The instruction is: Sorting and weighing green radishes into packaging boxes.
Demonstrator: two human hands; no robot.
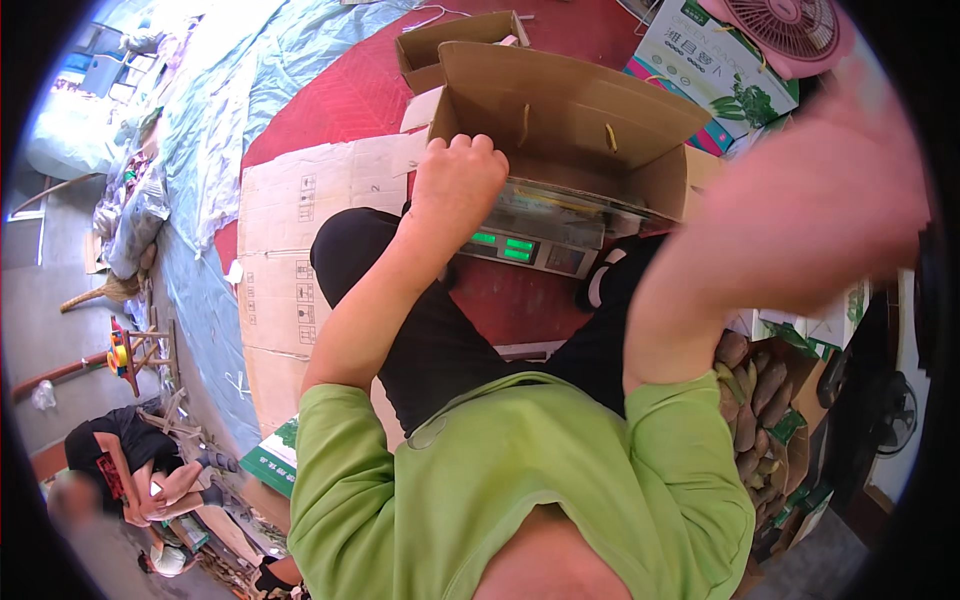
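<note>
An open brown cardboard box (pixel 570 110) with yellow cord handles stands in front of me, its tall flap raised at the back. My left hand (pixel 460 178) is closed over the box's near left edge, fingers curled. Beneath the box is a digital scale (pixel 540 250) with lit green displays, close to my knees. My right hand (pixel 820 190) is raised at the right, smeared by motion, so its fingers and anything in them cannot be made out. Just beyond it stands a pink fan (pixel 785 28).
White and green printed cartons (pixel 700 60) stand behind the fan. Brown elongated roots (pixel 760 400) are heaped at my right. Flattened cardboard (pixel 275 230) lies left on a red covering (pixel 330 95). A person in dark clothes (pixel 130 450) sits at far left.
</note>
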